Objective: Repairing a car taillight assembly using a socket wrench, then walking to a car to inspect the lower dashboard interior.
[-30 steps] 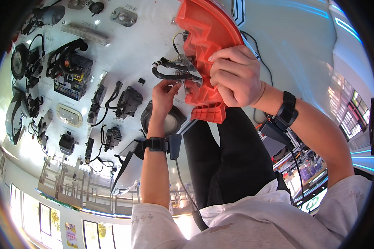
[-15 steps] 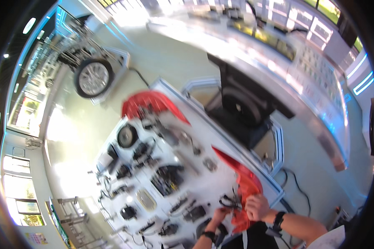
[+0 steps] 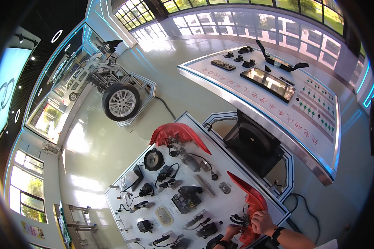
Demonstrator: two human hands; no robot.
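Note:
A red tail light (image 3: 255,201) lies along the board's right edge, near the lower right. My right hand (image 3: 262,222) is closed with its fingers curled over the light's near part. To its left, my left hand (image 3: 232,230) reaches in beside a bunch of black wires and connectors (image 3: 239,219) at the back of the light. Its fingers are drawn together; what is between them is too small to make out. Both hands work close together. A second red tail light (image 3: 176,135) sits at the board's far corner, apart from my hands.
The white board (image 3: 214,168) carries a round speaker (image 3: 154,159), a black fuse box (image 3: 187,200) and several wired modules. Beyond it stand a slanted display panel (image 3: 232,89) and a chassis with a wheel (image 3: 121,102). A black cable (image 3: 306,207) runs over the floor at right.
The whole view has shifted, so the board and hands sit lower and farther right in the picture, which is sharper now. My right hand stays on the tail light, my left by the wires.

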